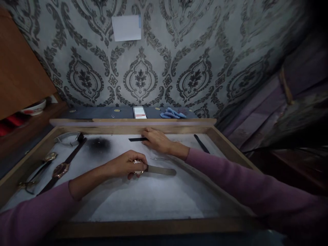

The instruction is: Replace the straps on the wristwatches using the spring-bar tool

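Observation:
My left hand (130, 164) is closed around the case of a watch (138, 167), whose grey-brown strap (162, 170) stretches out to the right over the white surface. Farther back, my right hand (155, 140) has its fingers bent over the right end of a flat black strip (137, 139); whether they grip it is hard to see. A thin metal tool (159, 159) lies between the two hands. To the right, near the tray's back corner, rests a dark slim tool (201, 143).
The wooden-edged tray (153, 129) surrounds the work. On its left lie a brown watch (60, 170), a silver watch (68, 139) and a gold-toned watch (50, 156). Behind the tray are a blue cloth (173, 113) and a small white card (139, 112).

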Demonstrator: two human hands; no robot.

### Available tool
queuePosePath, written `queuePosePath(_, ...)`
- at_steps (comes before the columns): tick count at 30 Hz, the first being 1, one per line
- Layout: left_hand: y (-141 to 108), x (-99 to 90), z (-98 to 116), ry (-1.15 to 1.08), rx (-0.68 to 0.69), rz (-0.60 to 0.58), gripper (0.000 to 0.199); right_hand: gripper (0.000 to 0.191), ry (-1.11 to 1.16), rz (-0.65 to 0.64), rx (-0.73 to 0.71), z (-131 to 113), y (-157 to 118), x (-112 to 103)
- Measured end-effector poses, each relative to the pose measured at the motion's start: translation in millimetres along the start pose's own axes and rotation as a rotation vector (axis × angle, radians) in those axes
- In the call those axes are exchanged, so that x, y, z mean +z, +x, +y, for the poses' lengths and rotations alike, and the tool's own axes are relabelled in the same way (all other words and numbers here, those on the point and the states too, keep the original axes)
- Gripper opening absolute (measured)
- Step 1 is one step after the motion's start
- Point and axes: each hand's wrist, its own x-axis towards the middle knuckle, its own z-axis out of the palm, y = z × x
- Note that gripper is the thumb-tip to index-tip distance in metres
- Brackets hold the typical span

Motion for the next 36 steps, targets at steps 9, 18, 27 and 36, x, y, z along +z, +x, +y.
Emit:
queuePosePath(9,0.8,-1.8,-4.9,0.019,0.004,0.006,0.019,0.011,0.000,-0.033,0.008,-4.8,1.8,0.8)
queuePosePath(18,0.6,-1.8,-5.3,-0.001,0.008,0.008,0.019,0.012,0.063,-0.061,0.081,-6.3,5.3,-4.3)
queuePosePath(27,-0.5,-1.5,-1.6,0.012,0.003,0.003,0.023,0.021,0.311,0.049,0.112,-6.6,0.8,2.1)
queuePosePath(36,-0.3,-1.8,-3.5,0.032,-0.005,0.010,0.023,0.008,0.925,0.057,0.245,5.8,-49.4,-5.7)
